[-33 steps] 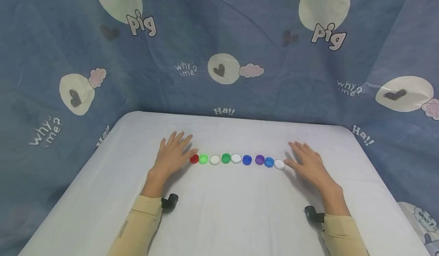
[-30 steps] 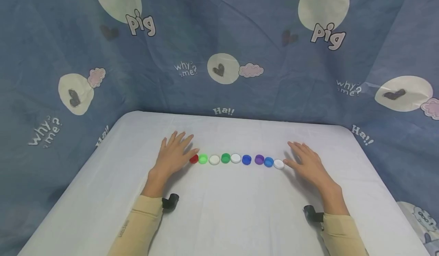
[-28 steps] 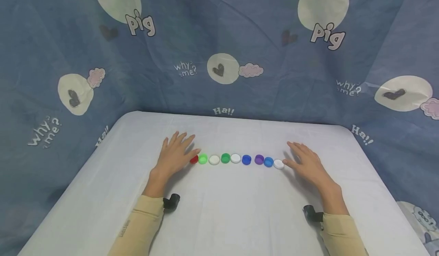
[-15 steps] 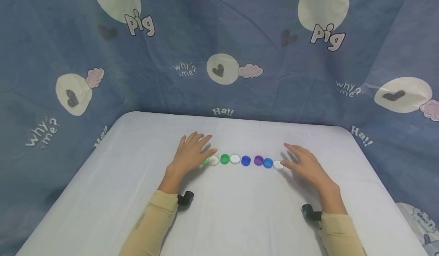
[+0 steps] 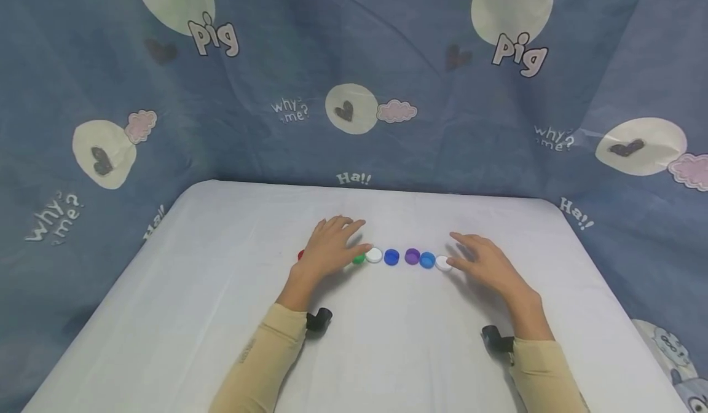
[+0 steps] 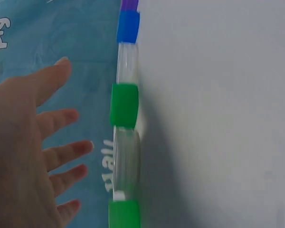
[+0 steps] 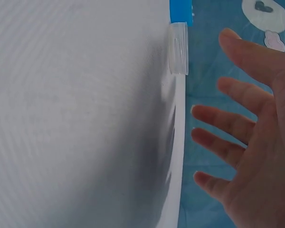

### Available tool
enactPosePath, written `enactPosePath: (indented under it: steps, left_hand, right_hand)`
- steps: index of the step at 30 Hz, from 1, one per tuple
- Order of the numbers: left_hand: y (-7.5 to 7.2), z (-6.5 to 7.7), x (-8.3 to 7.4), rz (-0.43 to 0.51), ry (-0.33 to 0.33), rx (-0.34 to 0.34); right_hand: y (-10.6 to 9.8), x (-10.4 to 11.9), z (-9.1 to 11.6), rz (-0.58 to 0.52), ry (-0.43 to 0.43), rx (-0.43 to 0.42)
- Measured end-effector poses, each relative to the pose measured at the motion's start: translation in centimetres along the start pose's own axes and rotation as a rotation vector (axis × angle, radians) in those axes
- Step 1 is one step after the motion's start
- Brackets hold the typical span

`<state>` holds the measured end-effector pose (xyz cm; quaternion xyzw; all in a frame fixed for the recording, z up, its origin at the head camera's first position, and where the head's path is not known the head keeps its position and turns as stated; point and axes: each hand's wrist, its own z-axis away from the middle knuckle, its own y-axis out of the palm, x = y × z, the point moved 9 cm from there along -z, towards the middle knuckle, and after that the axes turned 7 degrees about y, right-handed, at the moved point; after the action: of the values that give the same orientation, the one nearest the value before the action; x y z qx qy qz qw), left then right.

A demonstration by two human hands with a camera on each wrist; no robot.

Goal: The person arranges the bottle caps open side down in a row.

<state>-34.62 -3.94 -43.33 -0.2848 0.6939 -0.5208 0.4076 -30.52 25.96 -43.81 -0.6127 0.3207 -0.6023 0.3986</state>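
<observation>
A row of plastic bottle caps lies across the white table. My left hand (image 5: 327, 250), fingers spread and holding nothing, hovers over the row's left part, its thumb near a green cap (image 5: 358, 259). Just the edge of a red cap (image 5: 301, 255) shows beyond it; the caps between are hidden in the head view. Farther right come a white cap (image 5: 374, 255), a dark blue cap (image 5: 391, 257), a purple cap (image 5: 412, 256) and a lighter blue cap (image 5: 427, 260). My right hand (image 5: 489, 265) is also spread, its thumb beside the end white cap (image 5: 443, 263).
The white table (image 5: 376, 351) extends around the caps to a rounded far edge. Behind it hangs a printed blue cloth (image 5: 310, 149). A black wrist mount (image 5: 319, 321) sits at the left sleeve, and another black mount (image 5: 496, 340) at the right.
My left hand has moved right along the row, uncovering part of the red cap and covering the light green cap and a white one. The right hand stays almost still; the view shifts slightly.
</observation>
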Motion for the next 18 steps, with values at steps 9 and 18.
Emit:
enactPosePath:
  steps: [9, 18]
  left_hand:
    - [1.0, -1.8, -3.1, 0.004, 0.053, 0.022]
    - [2.3, -2.2, -4.8, 0.001, 0.053, 0.04]
  right_hand:
    - [-1.0, -0.3, 0.0, 0.004, -0.001, -0.026]
    - [-0.2, -0.2, 0.0, -0.036, 0.017, -0.033]
